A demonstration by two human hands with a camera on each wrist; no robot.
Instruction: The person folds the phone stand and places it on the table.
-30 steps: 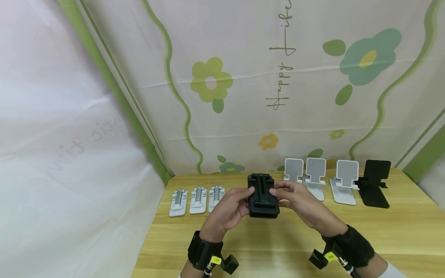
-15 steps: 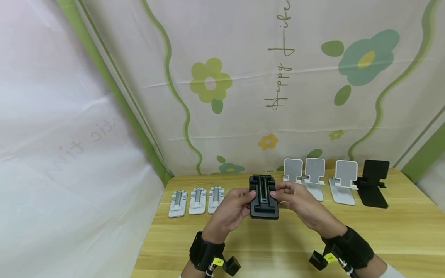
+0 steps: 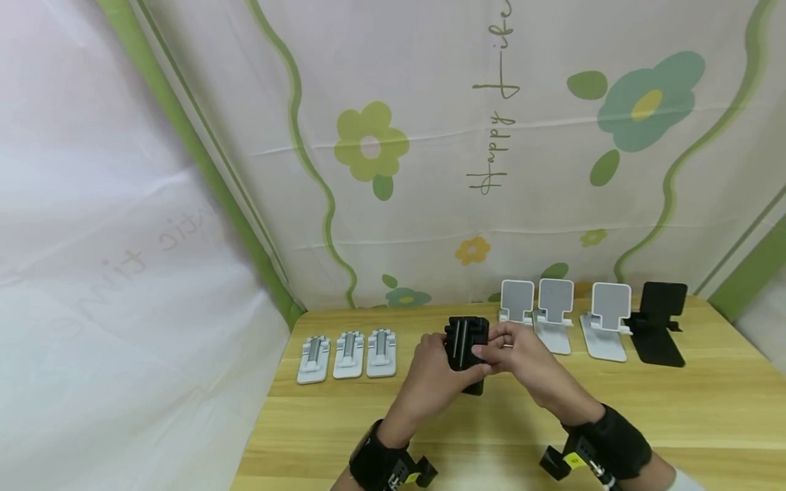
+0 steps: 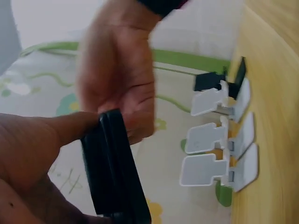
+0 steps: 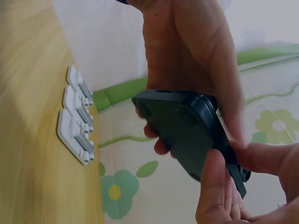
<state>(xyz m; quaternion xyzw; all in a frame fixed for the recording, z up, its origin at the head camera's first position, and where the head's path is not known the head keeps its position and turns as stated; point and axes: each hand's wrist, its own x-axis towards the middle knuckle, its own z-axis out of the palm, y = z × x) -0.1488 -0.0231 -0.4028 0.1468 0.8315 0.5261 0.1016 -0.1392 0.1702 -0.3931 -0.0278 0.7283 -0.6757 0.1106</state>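
Folded black phone stand (image 3: 457,341) observed above the wooden table (image 3: 319,423); left hand (image 3: 432,375) grips its body, right hand (image 3: 522,353) pinches its edge. Apparent step: unfolding; next move calls for a steadied base.

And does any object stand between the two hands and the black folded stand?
No, nothing visible does: the left hand and the right hand both grip the black folded stand. The white folded stands lie to the left, the opened stands to the right.

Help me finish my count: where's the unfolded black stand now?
In the head view, the unfolded black stand is at the back right of the table, beside the rightmost white stand.
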